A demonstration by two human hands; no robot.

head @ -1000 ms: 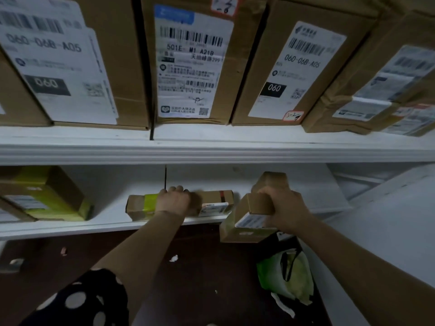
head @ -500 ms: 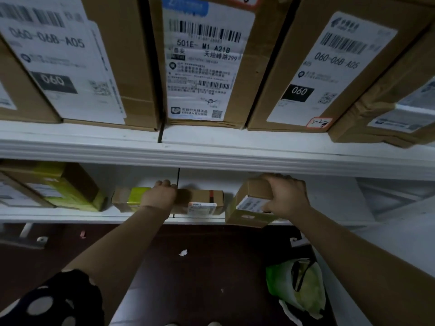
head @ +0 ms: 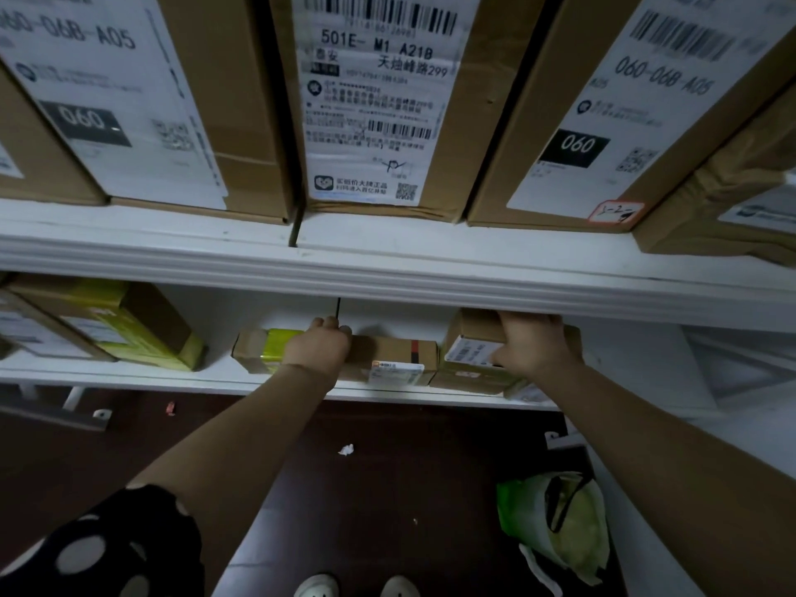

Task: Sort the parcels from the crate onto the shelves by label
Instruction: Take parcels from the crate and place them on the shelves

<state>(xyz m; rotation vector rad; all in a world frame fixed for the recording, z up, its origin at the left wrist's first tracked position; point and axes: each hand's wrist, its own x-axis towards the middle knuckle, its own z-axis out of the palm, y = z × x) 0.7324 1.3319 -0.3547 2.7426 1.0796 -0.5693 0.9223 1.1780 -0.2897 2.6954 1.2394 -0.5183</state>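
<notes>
Cardboard small parcel [head: 476,327]: right hand [head: 534,351], grip curled over its top and side. White barcode label faces out, print too blurred to read. It sits at the front edge of the lower shelf [head: 172,376], just beside the long flat parcel [head: 387,351]. Left hand [head: 316,351] has its fingers hooked over that one; yellow tape, red stripe. Upper shelf [head: 387,269]: middle carton [head: 374,101] reads "501E- M1 A21B", right carton [head: 603,122] "060".

Dark brown floor [head: 387,489] (dimly lit), green bag [head: 555,523] on it
</notes>
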